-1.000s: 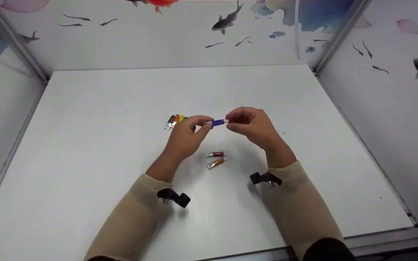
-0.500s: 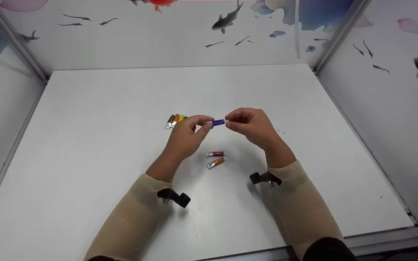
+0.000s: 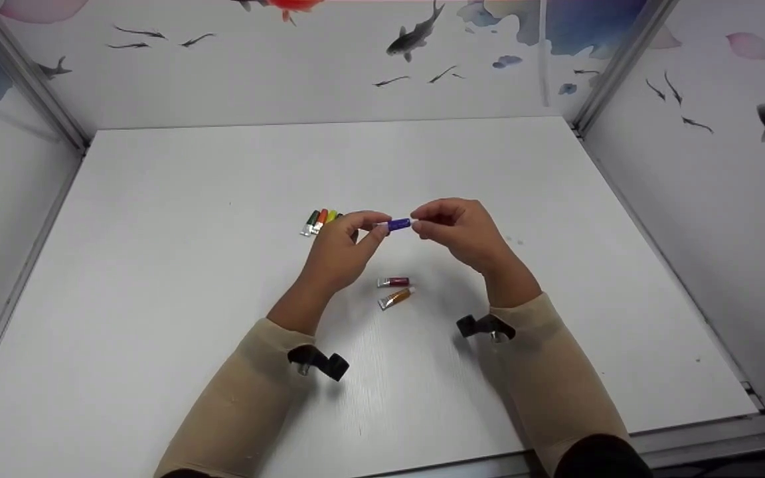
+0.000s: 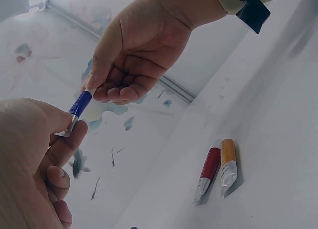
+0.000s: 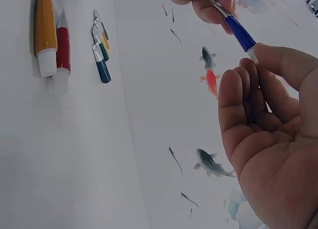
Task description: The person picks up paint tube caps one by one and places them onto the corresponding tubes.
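A small blue-violet paint tube point(image 3: 399, 224) is held up above the table between both hands. My left hand point(image 3: 346, 249) pinches its flat silver end between thumb and forefinger. At the other end, my right hand point(image 3: 462, 229) pinches the white cap point(image 5: 253, 55) with thumb and fingertips; in the head view the fingers mostly cover that cap. Below the hands lie a dark red paint tube point(image 3: 394, 282) and an ochre paint tube point(image 3: 396, 299), side by side on the white table point(image 3: 190, 265).
Several more paint tubes, among them a dark green one point(image 3: 310, 222) and an orange one point(image 3: 321, 220), lie in a row behind my left hand, partly hidden by it. Panels printed with fish point(image 3: 416, 38) wall the table at the back and sides.
The right thumb and fingertips have shifted slightly on the cap, showing less of it. The left hand and the tube stay almost in place, and the tubes on the table have not moved.
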Available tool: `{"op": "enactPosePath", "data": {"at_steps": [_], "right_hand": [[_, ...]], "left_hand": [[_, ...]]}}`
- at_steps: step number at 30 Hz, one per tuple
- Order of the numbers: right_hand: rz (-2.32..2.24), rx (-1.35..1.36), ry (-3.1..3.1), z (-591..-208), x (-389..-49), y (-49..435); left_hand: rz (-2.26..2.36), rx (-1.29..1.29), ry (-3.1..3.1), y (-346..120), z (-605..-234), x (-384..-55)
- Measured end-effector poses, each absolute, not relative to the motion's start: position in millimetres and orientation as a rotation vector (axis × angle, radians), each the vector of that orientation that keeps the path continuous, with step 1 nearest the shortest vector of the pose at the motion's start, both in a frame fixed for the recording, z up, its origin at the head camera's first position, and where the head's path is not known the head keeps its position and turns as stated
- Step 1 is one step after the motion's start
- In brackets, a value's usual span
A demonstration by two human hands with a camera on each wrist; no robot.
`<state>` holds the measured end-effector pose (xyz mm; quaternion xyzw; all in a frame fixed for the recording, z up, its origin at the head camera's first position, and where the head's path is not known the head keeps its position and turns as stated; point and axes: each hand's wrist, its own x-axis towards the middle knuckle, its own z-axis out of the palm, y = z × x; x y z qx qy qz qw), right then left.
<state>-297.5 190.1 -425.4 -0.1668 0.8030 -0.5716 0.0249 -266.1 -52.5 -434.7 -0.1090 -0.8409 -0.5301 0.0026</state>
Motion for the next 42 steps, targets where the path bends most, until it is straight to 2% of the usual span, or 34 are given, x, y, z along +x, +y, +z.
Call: {"op": "enactPosePath", "data": {"at_steps": [42], "right_hand": [[-1.713,-0.529,2.501,-425.2,-296.6,185.4]], "left_hand": [[-1.655,-0.364,-2.617,-53.1,-436.1,-267.2]]}}
